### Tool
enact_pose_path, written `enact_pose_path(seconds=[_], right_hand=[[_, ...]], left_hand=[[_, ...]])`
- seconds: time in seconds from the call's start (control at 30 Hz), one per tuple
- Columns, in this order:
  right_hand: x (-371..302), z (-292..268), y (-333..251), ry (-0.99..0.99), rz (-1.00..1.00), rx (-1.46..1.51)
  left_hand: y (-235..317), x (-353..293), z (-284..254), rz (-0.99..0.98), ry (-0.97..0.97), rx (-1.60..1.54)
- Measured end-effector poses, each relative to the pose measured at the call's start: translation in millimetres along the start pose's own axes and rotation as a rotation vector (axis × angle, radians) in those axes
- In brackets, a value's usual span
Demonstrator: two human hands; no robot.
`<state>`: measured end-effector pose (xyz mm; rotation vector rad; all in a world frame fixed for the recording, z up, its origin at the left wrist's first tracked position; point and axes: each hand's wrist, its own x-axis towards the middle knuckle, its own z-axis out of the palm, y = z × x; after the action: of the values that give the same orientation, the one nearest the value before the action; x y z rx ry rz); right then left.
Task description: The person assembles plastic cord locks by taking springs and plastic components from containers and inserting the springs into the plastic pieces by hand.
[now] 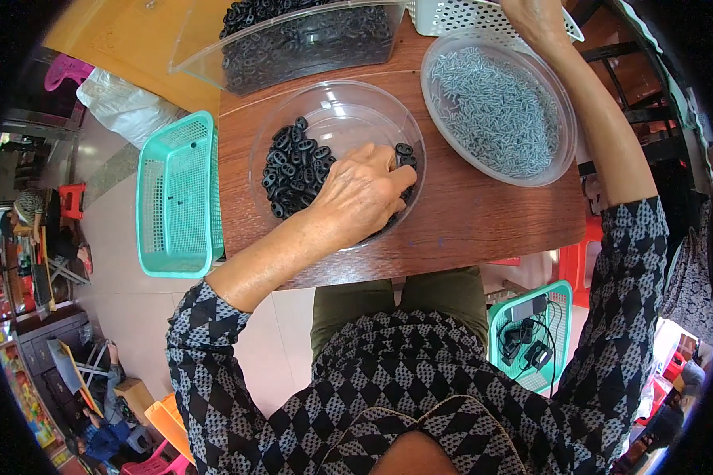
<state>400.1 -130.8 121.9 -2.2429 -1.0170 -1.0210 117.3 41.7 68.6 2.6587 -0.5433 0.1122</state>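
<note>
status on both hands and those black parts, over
Left hand in round clear tub, among black parts. Right hand at white basket, cut off by frame edge. No obstruction seen.

No lettering, label, number or sign can be made out in this view.

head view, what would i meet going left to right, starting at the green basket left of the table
Green basket → main heap of black pieces → left hand → heap of silvery screw-like pieces → patterned right sleeve.
</note>
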Motion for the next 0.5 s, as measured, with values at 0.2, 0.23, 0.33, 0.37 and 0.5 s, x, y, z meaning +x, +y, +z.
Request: enact_pose_path(seconds=[0.2,0.23,0.33,0.37,0.5], right_hand=[[-18.4,-31.2,-25.9,-0.032,0.133,0.199],[-22.1,-38.1,-30.6,-0.027,0.185,0.244],[-31.1,-53.2,-45.0,-0.028,0.210,0.246],[-34.7,-54.5,-37.5,-0.026,0.209,0.239],[-58.6,-46.7,-21.6,-0.219,0.305,0.388]], left_hand=[[-32.5,-11.4,-19.7,-0.167,-0.074,0.185],[-34.6,-14.0,-23.1,-0.207,-0.069,0.167],[-33.7,-18.7,-27.3,-0.234,-0.010,0.153],[-32.1,-17.5,-29.0,-0.215,0.051,0.150],[-22.3,-1.9,-17.5,-0.084,0.021,0.047]])
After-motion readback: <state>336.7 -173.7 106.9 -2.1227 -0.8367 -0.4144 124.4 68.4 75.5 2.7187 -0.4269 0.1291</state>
